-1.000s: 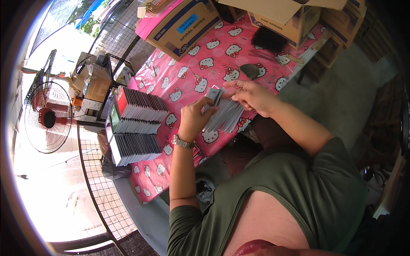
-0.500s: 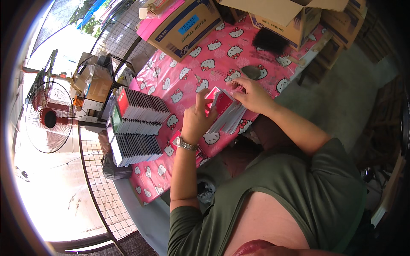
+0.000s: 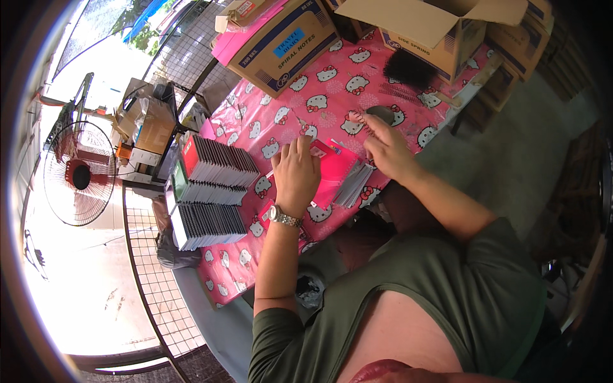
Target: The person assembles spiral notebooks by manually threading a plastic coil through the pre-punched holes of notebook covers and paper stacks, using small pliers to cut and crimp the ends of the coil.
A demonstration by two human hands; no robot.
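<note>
A bright pink notebook lies at the table's near edge, on or against a small stack of white-paged notebooks. At its left edge is my left hand, with a watch on the wrist and the fingers bent and close together over the edge. The fingertips are partly hidden. My right hand is raised just beyond the notebook's right side, apart from it. Its thumb and forefinger come together near a dark oval object; anything between them is too small to make out.
Rows of spiral notebooks with red, green and black covers stand at left on the pink patterned tablecloth. Cardboard boxes line the back, with a black brush in front. A fan stands far left.
My right hand has moved off the notebook, up and to the right. The pink cover, raised and partly hidden before, now lies flatter and shows more. My left hand has turned palm down over its left edge.
</note>
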